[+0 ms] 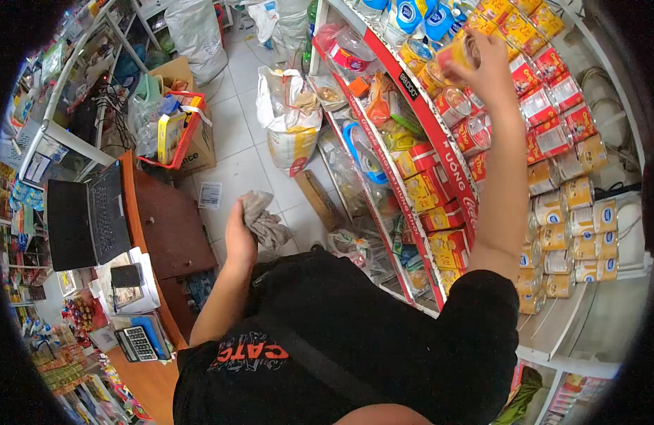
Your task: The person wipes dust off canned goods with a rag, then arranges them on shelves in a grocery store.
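Your right hand [487, 69] has fingers clamped on a can [452, 59] up by the stacked cans [539, 106], your left hand [240, 239] fingers bunched round a cloth [265, 219]; a one-handed slip could drop it, a knock topple neighbours.

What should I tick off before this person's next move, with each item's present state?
1. Right hand grips the yellow-and-red cylindrical can: ok, fingers around it.
2. Left hand holds the crumpled grey fabric cloth: ok.
3. A hand is free: not ok, both are occupied.
4. Held can is clear of the cans behind it: cannot tell, they overlap from this angle.
5. Held can's surface is clean: cannot tell, too small to judge.
6. Cloth is apart from the held can: ok.
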`<state>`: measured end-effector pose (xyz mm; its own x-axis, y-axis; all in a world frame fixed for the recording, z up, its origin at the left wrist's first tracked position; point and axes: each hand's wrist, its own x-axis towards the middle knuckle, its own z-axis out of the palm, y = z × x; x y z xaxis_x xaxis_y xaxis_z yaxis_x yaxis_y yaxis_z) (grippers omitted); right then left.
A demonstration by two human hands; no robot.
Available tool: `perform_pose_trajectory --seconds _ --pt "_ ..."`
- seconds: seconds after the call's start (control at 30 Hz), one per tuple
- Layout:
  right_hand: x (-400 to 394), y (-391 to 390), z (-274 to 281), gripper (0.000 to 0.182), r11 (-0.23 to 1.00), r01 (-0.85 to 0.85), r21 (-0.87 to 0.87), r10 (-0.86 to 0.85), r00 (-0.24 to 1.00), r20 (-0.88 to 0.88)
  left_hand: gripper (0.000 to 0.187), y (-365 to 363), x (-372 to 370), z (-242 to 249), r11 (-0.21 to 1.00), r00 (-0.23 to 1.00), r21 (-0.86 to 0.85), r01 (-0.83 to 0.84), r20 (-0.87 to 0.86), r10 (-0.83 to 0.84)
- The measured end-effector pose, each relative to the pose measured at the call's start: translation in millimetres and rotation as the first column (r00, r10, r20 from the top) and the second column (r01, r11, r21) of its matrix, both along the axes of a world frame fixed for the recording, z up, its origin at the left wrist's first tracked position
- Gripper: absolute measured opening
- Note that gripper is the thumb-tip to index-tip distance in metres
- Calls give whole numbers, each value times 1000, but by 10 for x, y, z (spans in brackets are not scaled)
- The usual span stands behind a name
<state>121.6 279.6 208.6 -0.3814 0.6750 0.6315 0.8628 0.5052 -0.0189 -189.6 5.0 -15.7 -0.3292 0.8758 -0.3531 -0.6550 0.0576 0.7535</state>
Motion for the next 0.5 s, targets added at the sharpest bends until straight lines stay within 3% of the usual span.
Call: perform_pose_trajectory --seconds 0.13,0.2,0.3,0.4,0.5 --pt "74 584 75 67 963 252 -94 -227 948 222 33 179 -61 -11 997 997 53 57 -55 -54" --pt "88 736 35 67 906 402 -136 -342 881 327 32 314 -181 13 999 996 1 43 -76 -43" --pt "117 891 -14 66 855 486 -181 -393 835 384 30 584 -437 -77 998 994 -6 66 -91 -66" --pt "177 1006 -58 53 828 532 -176 -411 790 454 30 944 -739 -238 990 982 -42 138 -122 -142" --pt "-63 941 19 47 660 728 -186 -546 635 547 31 1383 -1018 -234 982 981 -64 177 -74 -182"
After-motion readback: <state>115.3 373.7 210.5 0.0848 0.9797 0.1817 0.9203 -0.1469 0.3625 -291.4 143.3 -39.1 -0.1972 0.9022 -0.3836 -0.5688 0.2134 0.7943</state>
